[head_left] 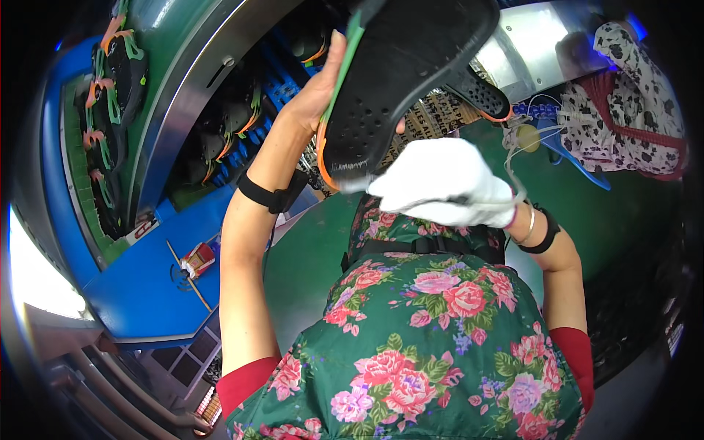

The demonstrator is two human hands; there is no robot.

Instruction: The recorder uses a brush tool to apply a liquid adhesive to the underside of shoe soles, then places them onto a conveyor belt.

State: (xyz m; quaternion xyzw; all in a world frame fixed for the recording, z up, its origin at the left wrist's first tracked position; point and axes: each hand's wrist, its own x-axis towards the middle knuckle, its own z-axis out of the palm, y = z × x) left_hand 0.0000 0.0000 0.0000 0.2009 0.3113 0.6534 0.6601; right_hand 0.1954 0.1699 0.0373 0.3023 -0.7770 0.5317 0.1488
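Left grip (pixel 311 104) wide around a black sole (pixel 414 70); gloved right grip (pixel 444 180) curled on a blurred pale item (pixel 355 185).

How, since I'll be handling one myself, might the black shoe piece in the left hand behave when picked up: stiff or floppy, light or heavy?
The black shoe piece is probably fairly stiff, as it shows no obvious sag in the left hand. It seems light for its size, since that hand alone appears to support it.
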